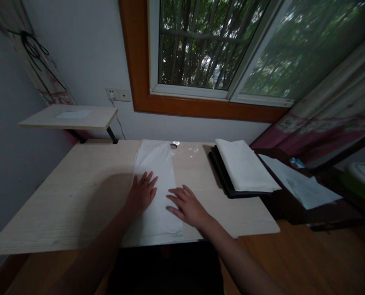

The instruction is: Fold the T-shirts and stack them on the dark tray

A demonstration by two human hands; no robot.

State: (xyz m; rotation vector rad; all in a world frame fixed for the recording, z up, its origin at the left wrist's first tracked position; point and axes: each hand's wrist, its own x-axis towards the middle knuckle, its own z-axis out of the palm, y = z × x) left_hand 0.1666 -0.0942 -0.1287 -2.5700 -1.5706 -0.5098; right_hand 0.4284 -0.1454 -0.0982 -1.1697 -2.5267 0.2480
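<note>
A white cloth, folded into a long strip, lies flat on the wooden desk from the back edge to the front. My left hand rests on its left side with the fingers spread. My right hand is at the right edge of the strip, its fingers apart and their tips over the fabric. Neither hand grasps anything. Whether the cloth is a garment or a plain sheet, I cannot tell.
On the desk at the right sits a stack of folded black cloth with folded white cloth on top. A small raised shelf stands at the back left. Papers lie on dark furniture beyond the right edge.
</note>
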